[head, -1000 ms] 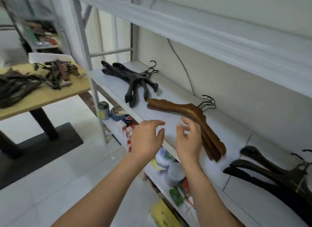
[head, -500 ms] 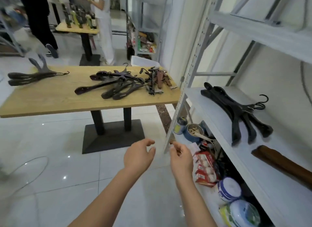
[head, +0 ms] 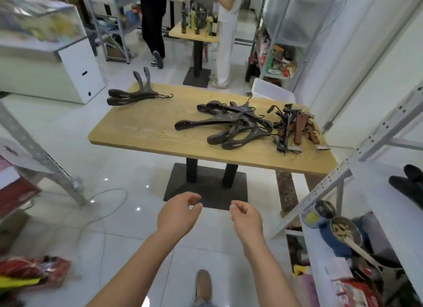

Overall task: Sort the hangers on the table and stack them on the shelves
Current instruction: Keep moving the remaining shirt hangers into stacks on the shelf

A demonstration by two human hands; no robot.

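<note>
A wooden table stands ahead of me. On it lie a pair of dark hangers at the far left, a tangled pile of dark hangers in the middle, and a heap of brown clip hangers at the right. Black hanger ends show on the white shelf at the right edge. My left hand and my right hand hang in front of me over the floor, short of the table, fingers loosely curled, holding nothing.
Tins and a wooden spoon fill the lower shelf at right. A cable trails on the tiled floor. Two people stand by a far table with bottles. A white cabinet is at left, a metal rack leg nearer.
My view has swung left from the shelf with the brown hangers to the table. Both empty hands came away from the shelf and now hang over the floor.
</note>
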